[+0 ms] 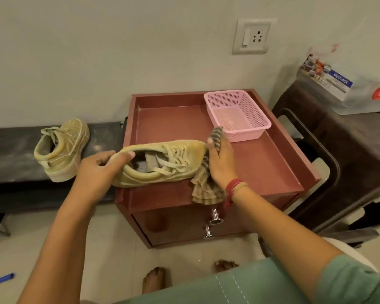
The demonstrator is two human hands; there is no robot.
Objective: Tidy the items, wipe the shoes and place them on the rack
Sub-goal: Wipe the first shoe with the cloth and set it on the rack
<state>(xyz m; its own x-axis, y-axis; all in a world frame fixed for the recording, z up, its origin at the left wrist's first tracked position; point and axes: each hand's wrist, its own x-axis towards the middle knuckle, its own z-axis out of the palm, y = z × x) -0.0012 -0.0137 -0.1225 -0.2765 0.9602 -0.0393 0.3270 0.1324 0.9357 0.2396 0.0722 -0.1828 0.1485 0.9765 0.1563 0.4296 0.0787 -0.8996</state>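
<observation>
The person is holding a tan, dusty-looking sneaker [162,163] over the front edge of a reddish-brown cabinet's tabletop [261,163]. The shoe is lying with its toe toward the right; its laces are loose and its tongue is sagging into the opening. The left hand [97,170] is gripping the heel, thumb hooked over the collar, fingers [106,156] curled shut around the back. The right hand [219,161] is pressing a striped grey-brown cloth [206,189] against the toe, fingers closed on the fabric, whose loose end is hanging over the cabinet's front edge. A red and beige thread band [236,187] is sitting on that wrist.

The matching sneaker [63,150] is standing on a dark low ledge [11,150] to the left, heel toward us, well apart from the first. A pink mesh basket [237,115] is sitting at the tabletop's far right corner. Further right, a clear box [329,84] is showing a blue label reading "MULTI-BOX". A blue-capped pen [0,279] is lying on the floor.
</observation>
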